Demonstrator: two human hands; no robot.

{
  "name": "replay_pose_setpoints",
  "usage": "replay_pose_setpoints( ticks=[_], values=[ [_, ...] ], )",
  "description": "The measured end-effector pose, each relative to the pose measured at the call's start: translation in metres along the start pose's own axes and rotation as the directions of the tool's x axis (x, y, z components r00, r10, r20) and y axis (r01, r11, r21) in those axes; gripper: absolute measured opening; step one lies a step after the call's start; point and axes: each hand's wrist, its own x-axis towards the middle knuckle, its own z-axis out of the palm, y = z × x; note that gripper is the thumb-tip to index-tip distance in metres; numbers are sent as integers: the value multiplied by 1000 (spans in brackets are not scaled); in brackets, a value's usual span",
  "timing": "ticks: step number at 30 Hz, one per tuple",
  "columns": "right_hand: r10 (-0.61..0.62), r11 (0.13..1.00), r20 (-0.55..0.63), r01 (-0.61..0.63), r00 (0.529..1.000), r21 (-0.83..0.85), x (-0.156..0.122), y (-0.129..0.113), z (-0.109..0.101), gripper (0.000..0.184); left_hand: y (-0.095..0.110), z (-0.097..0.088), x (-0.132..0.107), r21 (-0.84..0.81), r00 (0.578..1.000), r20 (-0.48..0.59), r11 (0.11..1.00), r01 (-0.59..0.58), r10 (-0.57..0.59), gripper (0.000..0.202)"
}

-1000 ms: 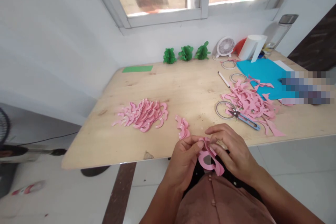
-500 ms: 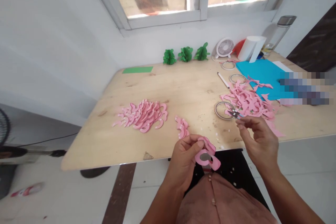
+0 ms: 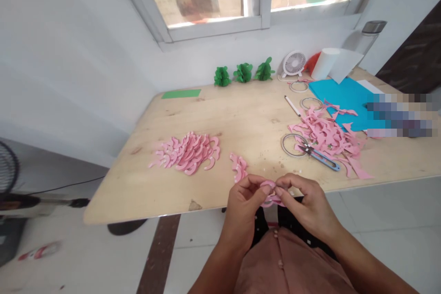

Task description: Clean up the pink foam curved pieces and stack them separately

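Observation:
Between my two hands, just over the table's front edge, are curved pink paper cutouts (image 3: 272, 199). My left hand (image 3: 246, 204) pinches them between thumb and fingers. From the other side my right hand (image 3: 305, 200) closes thumb and fingertips on the same pink paper; the exact grip is partly hidden. Blue-handled thread snips (image 3: 322, 158) lie on the table beyond my right hand, beside a tape roll (image 3: 294, 145). A small stack of pink cutouts (image 3: 238, 166) rests just beyond my left hand.
A larger heap of pink cutouts (image 3: 191, 152) lies to the left, and pink paper scraps (image 3: 329, 133) are piled at right. A pen (image 3: 292, 105), blue sheets (image 3: 344, 96), a small white fan (image 3: 294, 63) and green paper ornaments (image 3: 243, 72) sit farther back.
The snips have left my right hand and now lie on the table. That hand has moved left and down to the pink paper in my left hand.

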Motion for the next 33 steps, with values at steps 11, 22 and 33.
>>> replay_pose_setpoints(
  ticks=[11, 22, 33],
  values=[
    [52, 998, 16, -52, 998, -36, 1, 3, 5, 18, -7, -5, 4, 324, 982, -50, 933, -157, 183, 11],
    [133, 987, 26, -135, 991, 87, 1, 10, 4, 22, -7, -5, 7, 70, 998, -59, 997, 13, -9, 14],
    [269, 922, 46, -271, 962, 276, 0, 19, 6, 21, -8, -4, 9, 20, 988, -110, 994, 107, -105, 18]
  ],
)
